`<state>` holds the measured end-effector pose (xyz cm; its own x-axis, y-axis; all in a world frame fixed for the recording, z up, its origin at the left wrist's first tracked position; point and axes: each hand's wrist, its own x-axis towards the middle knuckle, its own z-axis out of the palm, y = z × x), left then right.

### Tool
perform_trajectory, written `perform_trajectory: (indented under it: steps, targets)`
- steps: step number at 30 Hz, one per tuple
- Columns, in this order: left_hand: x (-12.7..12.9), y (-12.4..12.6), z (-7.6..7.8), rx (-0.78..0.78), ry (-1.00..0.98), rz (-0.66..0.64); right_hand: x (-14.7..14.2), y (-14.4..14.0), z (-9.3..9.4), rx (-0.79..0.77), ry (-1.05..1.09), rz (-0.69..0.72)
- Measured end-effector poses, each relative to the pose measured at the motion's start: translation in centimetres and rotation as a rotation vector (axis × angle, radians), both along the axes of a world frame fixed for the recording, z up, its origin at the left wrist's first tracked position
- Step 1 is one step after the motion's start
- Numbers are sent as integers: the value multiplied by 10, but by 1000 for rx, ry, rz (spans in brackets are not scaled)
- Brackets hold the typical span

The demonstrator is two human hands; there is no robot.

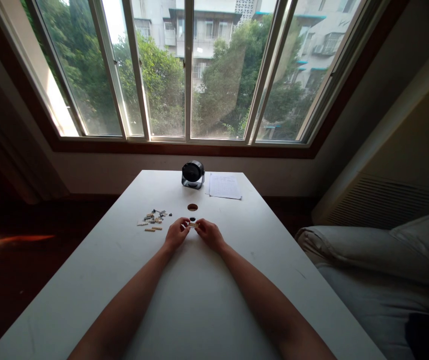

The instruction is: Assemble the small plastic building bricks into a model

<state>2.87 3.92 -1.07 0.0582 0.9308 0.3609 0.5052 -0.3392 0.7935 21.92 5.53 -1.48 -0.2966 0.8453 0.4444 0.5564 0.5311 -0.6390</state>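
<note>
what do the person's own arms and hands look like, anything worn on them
Both the left forearm and the right forearm are bare, with no sleeve, watch or bracelet in view. The left hand and right hand are ungloved. They show too small to rule out a ring or fine markings.
</note>
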Motion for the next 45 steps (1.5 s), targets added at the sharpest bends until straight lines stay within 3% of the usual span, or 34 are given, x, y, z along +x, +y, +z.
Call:
perform_trajectory:
  steps: [13,45]
  targets:
    - [2,-5,7,-22,1,3,1,-1,3,-42,0,-8]
    - [5,-3,4,-25,23,5,3,0,1,-50,6,-32]
